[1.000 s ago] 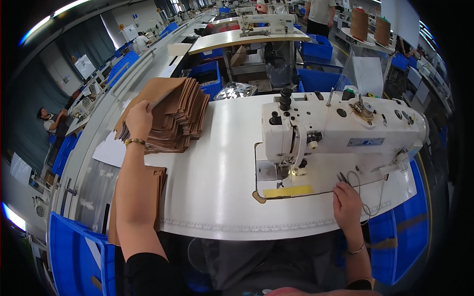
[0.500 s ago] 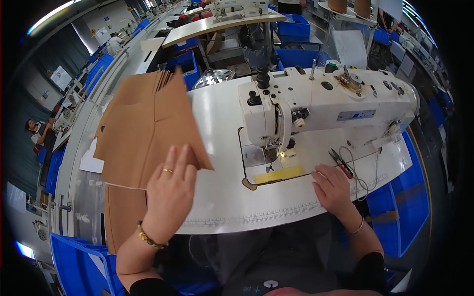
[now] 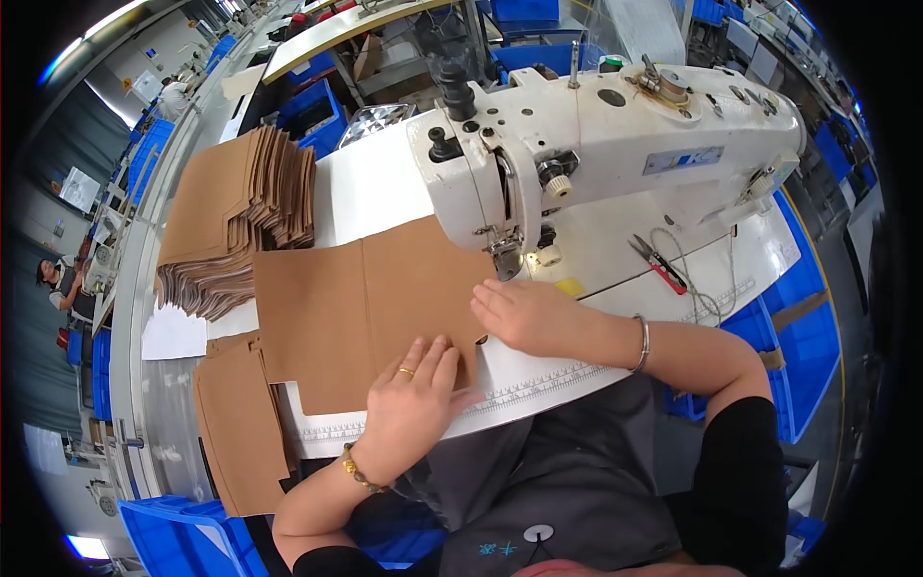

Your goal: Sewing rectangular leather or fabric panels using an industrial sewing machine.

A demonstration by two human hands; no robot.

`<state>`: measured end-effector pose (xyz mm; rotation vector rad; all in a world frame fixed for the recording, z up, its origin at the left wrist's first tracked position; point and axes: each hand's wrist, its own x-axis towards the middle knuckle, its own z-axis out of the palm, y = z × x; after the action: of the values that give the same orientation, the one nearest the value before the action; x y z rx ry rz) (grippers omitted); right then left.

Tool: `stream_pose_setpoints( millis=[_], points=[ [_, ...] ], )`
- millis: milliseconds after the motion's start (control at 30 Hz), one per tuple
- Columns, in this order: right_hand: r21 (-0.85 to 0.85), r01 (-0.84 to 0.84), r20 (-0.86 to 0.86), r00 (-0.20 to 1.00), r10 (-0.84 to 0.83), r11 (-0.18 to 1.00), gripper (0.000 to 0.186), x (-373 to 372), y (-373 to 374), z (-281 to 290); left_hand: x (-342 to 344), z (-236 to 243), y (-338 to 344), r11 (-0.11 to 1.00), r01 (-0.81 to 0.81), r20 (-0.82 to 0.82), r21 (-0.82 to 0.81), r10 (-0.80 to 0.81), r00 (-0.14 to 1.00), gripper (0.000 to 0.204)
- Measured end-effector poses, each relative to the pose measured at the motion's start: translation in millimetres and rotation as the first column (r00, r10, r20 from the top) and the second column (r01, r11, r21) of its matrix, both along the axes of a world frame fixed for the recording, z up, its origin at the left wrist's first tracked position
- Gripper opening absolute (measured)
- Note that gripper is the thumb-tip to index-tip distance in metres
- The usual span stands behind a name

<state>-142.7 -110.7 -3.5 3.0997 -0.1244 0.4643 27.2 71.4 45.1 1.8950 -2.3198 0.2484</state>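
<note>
A flat brown panel (image 3: pixel 322 317) that looks like leather, with a fold or seam line across its middle, lies on the sewing machine bed. Its far right corner reaches the presser foot (image 3: pixel 506 262) of the white sewing machine (image 3: pixel 586 130). My left hand (image 3: pixel 415 399) rests on the panel's near edge, fingers stretched out flat. At the right edge, close to the presser foot, my right hand (image 3: pixel 519 313) lays its extended fingertips on the panel; its thumb is hidden. Behind the panel to the left stands a thick stack of brown panels (image 3: pixel 216 207).
More brown pieces (image 3: pixel 240 428) hang over the table's left front edge, above a blue bin (image 3: pixel 183 539). Red-handled thread snips (image 3: pixel 661 266) and a loose cord (image 3: pixel 692 279) lie right of the needle. Another blue bin (image 3: pixel 808 356) stands at the right.
One brown panel has come off the stack and rightward to the presser foot. My left hand has moved right and nearer with it; my right hand has moved left onto its edge.
</note>
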Motion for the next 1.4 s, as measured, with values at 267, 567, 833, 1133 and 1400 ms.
stream_pose_setpoints(
  millis=[267,567,833,1133,1400],
  points=[
    [-0.068,0.103,0.127,0.987,-0.094,0.992,0.035,-86,-41,8,17,-11,-8,0.989,-0.116,-0.053,0.091,0.121,0.991,0.077],
    [-0.150,0.290,0.007,0.956,-0.292,0.945,0.035,-126,-75,24,-8,-19,-65,0.998,0.061,-0.078,0.010,-0.060,0.995,0.073],
    [-0.173,0.314,0.020,0.949,-0.316,0.933,0.028,-65,-60,32,-20,-28,-82,0.996,0.061,-0.031,-0.061,-0.063,0.998,0.071],
    [0.396,0.088,0.415,0.871,-0.264,0.914,0.012,-3,-76,-19,-3,-26,-82,0.997,0.055,-0.200,-0.047,-0.064,0.978,0.071],
    [-0.050,0.120,0.267,0.958,-0.103,0.992,0.012,-10,-47,0,-4,-34,-96,0.983,-0.009,-0.227,-0.181,-0.033,0.973,0.046]
  ],
)
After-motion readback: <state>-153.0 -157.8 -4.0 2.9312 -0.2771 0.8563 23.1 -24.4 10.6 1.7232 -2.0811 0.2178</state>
